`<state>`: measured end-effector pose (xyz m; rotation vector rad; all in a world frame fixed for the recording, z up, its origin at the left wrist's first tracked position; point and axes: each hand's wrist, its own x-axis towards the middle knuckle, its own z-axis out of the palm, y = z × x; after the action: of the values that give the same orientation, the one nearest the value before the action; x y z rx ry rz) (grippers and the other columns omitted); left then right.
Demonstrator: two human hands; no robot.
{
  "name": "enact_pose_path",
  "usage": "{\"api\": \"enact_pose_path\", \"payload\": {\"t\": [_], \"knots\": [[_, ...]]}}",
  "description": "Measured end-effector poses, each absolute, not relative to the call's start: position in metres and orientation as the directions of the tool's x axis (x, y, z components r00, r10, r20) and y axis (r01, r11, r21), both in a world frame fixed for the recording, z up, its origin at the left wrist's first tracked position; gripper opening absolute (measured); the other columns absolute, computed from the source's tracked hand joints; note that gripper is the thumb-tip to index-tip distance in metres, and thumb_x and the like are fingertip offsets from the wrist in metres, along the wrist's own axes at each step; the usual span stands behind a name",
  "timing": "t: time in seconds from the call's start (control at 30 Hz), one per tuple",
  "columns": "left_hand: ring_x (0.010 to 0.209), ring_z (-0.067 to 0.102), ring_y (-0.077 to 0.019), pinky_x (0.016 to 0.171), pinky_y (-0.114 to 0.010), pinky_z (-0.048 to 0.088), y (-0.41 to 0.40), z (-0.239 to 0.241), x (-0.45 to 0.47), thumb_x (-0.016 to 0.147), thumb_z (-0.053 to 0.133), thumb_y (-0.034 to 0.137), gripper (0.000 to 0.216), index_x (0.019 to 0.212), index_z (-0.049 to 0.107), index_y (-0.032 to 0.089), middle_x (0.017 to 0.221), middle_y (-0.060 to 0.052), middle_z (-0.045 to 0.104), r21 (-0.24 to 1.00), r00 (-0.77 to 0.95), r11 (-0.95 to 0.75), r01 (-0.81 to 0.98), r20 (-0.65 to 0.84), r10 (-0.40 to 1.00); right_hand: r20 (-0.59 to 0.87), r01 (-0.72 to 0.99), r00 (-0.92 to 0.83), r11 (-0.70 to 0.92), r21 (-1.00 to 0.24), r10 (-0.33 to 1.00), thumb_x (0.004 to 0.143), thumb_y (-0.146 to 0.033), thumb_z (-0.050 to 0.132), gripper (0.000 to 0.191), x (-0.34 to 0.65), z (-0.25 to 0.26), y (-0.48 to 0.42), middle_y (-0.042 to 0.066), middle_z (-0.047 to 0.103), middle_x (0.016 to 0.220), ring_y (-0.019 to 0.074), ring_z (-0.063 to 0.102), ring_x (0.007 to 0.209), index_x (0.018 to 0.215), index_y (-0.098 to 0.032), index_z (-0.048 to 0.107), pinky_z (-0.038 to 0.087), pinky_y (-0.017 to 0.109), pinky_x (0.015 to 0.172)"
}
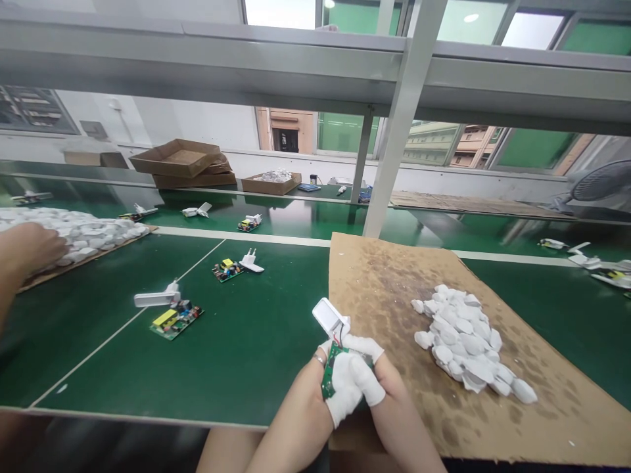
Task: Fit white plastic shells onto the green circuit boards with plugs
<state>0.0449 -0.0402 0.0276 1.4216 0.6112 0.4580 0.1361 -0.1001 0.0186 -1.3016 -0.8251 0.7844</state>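
A green circuit board [329, 373] is held between my two hands near the table's front edge. Red and dark wires join it to a white plastic plug piece [329, 316] that sticks up beyond my fingers. White covers sit on the fingers of both hands. My left hand [323, 387] grips the board from the left, with a ring on one finger. From the right, my right hand [372, 374] closes on the same board, its fingers covering much of it. To the right, a heap of white, flattish lumps [461, 335] lies on a stained cardboard sheet [377, 295].
Circuit boards with white plug pieces [177, 318] [229, 268] lie on the green table [236, 368]. At left, another person's hand [37, 246] reaches over more white lumps [93, 230]. A shelf post [394, 125] rises ahead; cardboard trays [175, 157] stand behind.
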Motion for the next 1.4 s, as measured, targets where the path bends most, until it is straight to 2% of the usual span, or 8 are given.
{"api": "enact_pose_path", "payload": {"t": [0.27, 0.6, 0.83, 0.93, 1.03, 1.17, 1.3, 1.4], "knots": [[0.073, 0.046, -0.0132, 0.074, -0.023, 0.037, -0.04, 0.024, 0.043, 0.054, 0.062, 0.048, 0.069, 0.114, 0.042, 0.02, 0.092, -0.004, 0.054, 0.877, 0.802, 0.428, -0.218, -0.089, 0.591, 0.039, 0.044, 0.412, 0.023, -0.999, 0.91, 0.069, -0.036, 0.049, 0.028, 0.136, 0.023, -0.101, 0.004, 0.055, 0.093, 0.0135, 0.051, 0.08, 0.092, -0.019, 0.048, 0.044, 0.024, 0.07], [0.066, 0.051, -0.0131, 0.064, -0.027, 0.043, -0.042, 0.03, 0.05, 0.068, 0.055, 0.032, 0.046, 0.111, 0.044, 0.018, 0.088, -0.008, 0.058, 0.74, 0.693, 0.586, -0.33, -0.232, 0.683, 0.17, -0.054, 0.306, 0.195, -0.979, 0.937, 0.074, -0.047, 0.039, 0.041, 0.144, 0.009, -0.104, 0.006, 0.046, 0.114, 0.0184, 0.041, 0.106, 0.106, -0.022, 0.044, 0.033, 0.032, 0.091], [0.103, 0.044, -0.0239, 0.086, -0.033, 0.036, -0.03, 0.028, 0.037, 0.065, 0.054, 0.023, 0.04, 0.105, 0.05, 0.024, 0.104, -0.008, 0.055, 0.364, 0.853, 0.793, -0.489, 0.006, 0.523, 0.207, -0.005, 0.714, 0.3, -0.954, 0.669, 0.073, -0.046, 0.04, 0.042, 0.185, 0.017, -0.135, 0.011, 0.057, 0.1, 0.0261, 0.052, 0.093, 0.105, -0.019, 0.047, 0.042, 0.042, 0.08], [0.094, 0.051, -0.0215, 0.078, -0.028, 0.043, -0.028, 0.027, 0.034, 0.062, 0.061, 0.024, 0.036, 0.097, 0.054, 0.033, 0.094, -0.002, 0.06, 0.453, 0.803, 0.71, -0.539, 0.022, 0.595, 0.229, 0.064, 0.815, 0.31, -0.949, 0.533, 0.071, -0.046, 0.045, 0.037, 0.197, 0.034, -0.152, 0.01, 0.059, 0.096, 0.0252, 0.054, 0.09, 0.095, -0.019, 0.053, 0.041, 0.041, 0.083], [0.092, 0.052, -0.0208, 0.074, -0.024, 0.043, -0.024, 0.033, 0.033, 0.051, 0.071, 0.02, 0.053, 0.1, 0.053, 0.028, 0.095, -0.002, 0.059, 0.717, 0.671, 0.496, -0.489, -0.053, 0.739, 0.258, 0.254, 0.865, 0.067, -0.965, 0.43, 0.068, -0.047, 0.046, 0.037, 0.213, 0.047, -0.165, 0.009, 0.059, 0.095, 0.0254, 0.053, 0.09, 0.091, -0.019, 0.053, 0.04, 0.042, 0.083], [0.095, 0.049, -0.0174, 0.072, -0.019, 0.042, -0.018, 0.041, 0.033, 0.051, 0.07, 0.013, 0.067, 0.111, 0.042, 0.022, 0.102, -0.004, 0.056, 0.87, 0.623, 0.355, -0.343, -0.072, 0.779, 0.408, 0.722, 0.666, -0.404, -0.561, 0.624, 0.071, -0.044, 0.035, 0.045, 0.244, 0.056, -0.165, 0.014, 0.05, 0.108, 0.0283, 0.042, 0.104, 0.099, -0.013, 0.052, 0.033, 0.043, 0.089], [0.077, 0.056, -0.0149, 0.066, -0.021, 0.045, -0.017, 0.039, 0.036, 0.059, 0.064, 0.013, 0.03, 0.088, 0.058, 0.012, 0.089, -0.008, 0.061, 0.727, 0.714, 0.563, -0.393, -0.145, 0.686, 0.209, 0.861, 0.506, -0.502, -0.077, 0.837, 0.077, -0.029, 0.027, 0.042, 0.267, 0.062, -0.148, 0.02, 0.042, 0.115, 0.0281, 0.028, 0.115, 0.102, -0.005, 0.051, 0.028, 0.041, 0.092], [0.081, 0.056, -0.0175, 0.069, -0.026, 0.046, -0.019, 0.035, 0.041, 0.065, 0.057, 0.009, 0.021, 0.085, 0.06, 0.013, 0.085, -0.009, 0.062, 0.578, 0.733, 0.687, -0.44, -0.211, 0.647, 0.066, 0.881, 0.465, -0.469, 0.059, 0.883, 0.076, -0.019, 0.03, 0.034, 0.277, 0.069, -0.132, 0.021, 0.046, 0.111, 0.029, 0.027, 0.115, 0.095, -0.009, 0.056, 0.029, 0.044, 0.088]]}}
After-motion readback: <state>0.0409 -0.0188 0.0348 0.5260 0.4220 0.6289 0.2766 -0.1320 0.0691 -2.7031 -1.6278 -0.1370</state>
